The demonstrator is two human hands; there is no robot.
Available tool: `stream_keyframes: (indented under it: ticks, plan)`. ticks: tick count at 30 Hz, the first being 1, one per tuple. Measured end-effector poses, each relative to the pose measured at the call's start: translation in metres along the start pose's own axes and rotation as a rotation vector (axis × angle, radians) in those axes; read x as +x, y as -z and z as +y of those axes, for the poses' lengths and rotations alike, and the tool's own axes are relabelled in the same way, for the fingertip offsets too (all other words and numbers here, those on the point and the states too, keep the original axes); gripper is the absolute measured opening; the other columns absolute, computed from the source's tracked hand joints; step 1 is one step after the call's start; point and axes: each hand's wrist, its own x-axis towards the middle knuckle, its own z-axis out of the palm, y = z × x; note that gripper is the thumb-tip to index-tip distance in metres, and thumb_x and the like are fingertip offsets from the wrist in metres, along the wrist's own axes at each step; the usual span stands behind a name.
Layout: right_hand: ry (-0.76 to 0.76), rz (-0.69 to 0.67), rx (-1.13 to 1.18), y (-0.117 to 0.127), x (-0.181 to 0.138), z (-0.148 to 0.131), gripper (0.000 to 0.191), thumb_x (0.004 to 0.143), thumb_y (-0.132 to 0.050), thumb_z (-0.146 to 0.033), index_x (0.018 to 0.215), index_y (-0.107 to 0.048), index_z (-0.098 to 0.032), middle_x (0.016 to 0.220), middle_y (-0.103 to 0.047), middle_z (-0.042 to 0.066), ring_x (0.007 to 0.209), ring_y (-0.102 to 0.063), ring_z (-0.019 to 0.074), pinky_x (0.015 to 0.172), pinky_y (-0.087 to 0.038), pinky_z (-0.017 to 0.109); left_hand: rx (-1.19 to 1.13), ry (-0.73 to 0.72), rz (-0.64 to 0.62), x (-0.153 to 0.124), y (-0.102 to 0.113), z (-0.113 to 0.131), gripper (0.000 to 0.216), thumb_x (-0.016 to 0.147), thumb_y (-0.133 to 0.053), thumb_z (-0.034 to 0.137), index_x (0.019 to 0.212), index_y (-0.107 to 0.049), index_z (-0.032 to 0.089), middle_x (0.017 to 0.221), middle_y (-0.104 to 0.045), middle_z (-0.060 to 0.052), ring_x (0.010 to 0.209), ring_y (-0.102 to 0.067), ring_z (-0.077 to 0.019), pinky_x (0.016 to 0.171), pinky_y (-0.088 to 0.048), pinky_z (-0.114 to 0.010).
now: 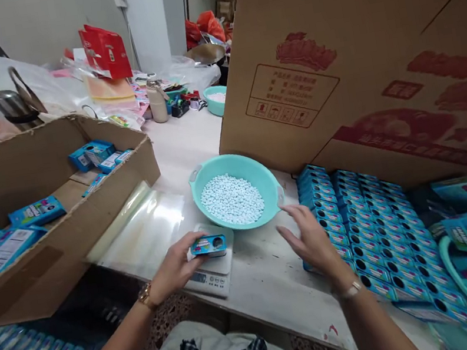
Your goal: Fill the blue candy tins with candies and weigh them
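My left hand point(182, 261) grips a small blue printed box point(208, 245) by its left end. The box, with a dark round spot on its face, is at the white digital scale point(215, 282); whether it rests on the pan I cannot tell. Just behind the scale stands a turquoise basin point(270, 178) holding many small pale round pellets point(232, 199). My right hand point(306, 234) has its fingers apart and holds nothing, close to the basin's right handle. Beside it on the right are rows of similar blue boxes point(366, 218).
An open cardboard box point(119, 185) with loose blue boxes stands at left, beside clear plastic sheets point(146, 219). A large printed carton point(357, 58) rises at back right. Flat blue packs fill a turquoise tub point(449, 258) at far right. A bottle point(157, 101) stands behind.
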Motion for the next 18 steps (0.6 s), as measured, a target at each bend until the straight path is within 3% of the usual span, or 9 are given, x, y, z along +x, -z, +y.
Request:
stream_keyframes:
  ticks: [4, 7, 9, 12, 15, 18]
  plan:
    - [0.05, -0.266, 0.036, -0.049, 0.091, -0.021, 0.049, 0.096, -0.044, -0.045, 0.139, -0.043, -0.02, 0.13, -0.052, 0.014, 0.122, -0.048, 0.0285, 0.098, -0.041, 0.04, 0.035, -0.015, -0.075, 0.011, -0.015, -0.007, 0.046, 0.088, -0.059, 0.026, 0.133, -0.052, 0.026, 0.126, -0.063, -0.009, 0.113, -0.062, -0.025, 0.099, -0.049, -0.042]
    - [-0.052, -0.545, -0.106, -0.087, 0.135, -0.024, 0.064, 0.091, -0.051, -0.057, 0.141, -0.042, -0.018, 0.131, -0.05, 0.018, 0.117, -0.051, 0.0344, 0.092, -0.042, 0.042, 0.055, -0.002, -0.005, 0.004, -0.008, -0.006, 0.073, 0.085, -0.066, 0.029, 0.149, -0.032, 0.027, 0.142, -0.051, -0.012, 0.13, -0.051, -0.028, 0.107, -0.043, -0.047]
    - [-0.073, -0.702, -0.133, -0.104, 0.148, -0.026, 0.072, 0.085, -0.054, -0.065, 0.138, -0.044, -0.017, 0.135, -0.046, 0.021, 0.112, -0.054, 0.0343, 0.087, -0.043, 0.04, 0.055, 0.064, 0.111, -0.007, 0.001, -0.005, 0.086, 0.082, -0.07, 0.032, 0.153, -0.022, 0.028, 0.15, -0.043, -0.013, 0.137, -0.043, -0.0291, 0.11, -0.04, -0.049]
    - [-0.032, -0.822, -0.053, -0.117, 0.148, -0.031, 0.071, 0.084, -0.053, -0.067, 0.134, -0.046, -0.016, 0.137, -0.046, 0.021, 0.1, -0.059, 0.029, 0.079, -0.044, 0.035, 0.003, 0.226, 0.344, -0.028, 0.017, -0.009, 0.084, 0.08, -0.072, 0.035, 0.151, -0.027, 0.028, 0.146, -0.048, -0.013, 0.134, -0.047, -0.029, 0.107, -0.043, -0.049]
    - [-0.025, -0.862, 0.05, -0.119, 0.143, -0.034, 0.054, 0.091, -0.05, -0.057, 0.127, -0.051, -0.017, 0.124, -0.059, 0.017, 0.094, -0.061, 0.026, 0.075, -0.044, 0.032, -0.09, 0.344, 0.526, -0.048, 0.026, -0.02, 0.073, 0.08, -0.072, 0.037, 0.144, -0.04, 0.025, 0.133, -0.058, -0.013, 0.123, -0.057, -0.0283, 0.1, -0.049, -0.047]
    - [-0.082, -0.81, 0.197, -0.117, 0.143, -0.031, 0.032, 0.092, -0.054, -0.043, 0.109, -0.061, -0.017, 0.109, -0.066, 0.012, 0.091, -0.06, 0.023, 0.074, -0.044, 0.03, -0.172, 0.402, 0.616, -0.059, 0.03, -0.03, 0.065, 0.08, -0.071, 0.038, 0.138, -0.047, 0.022, 0.124, -0.063, -0.012, 0.115, -0.061, -0.0269, 0.094, -0.052, -0.042]
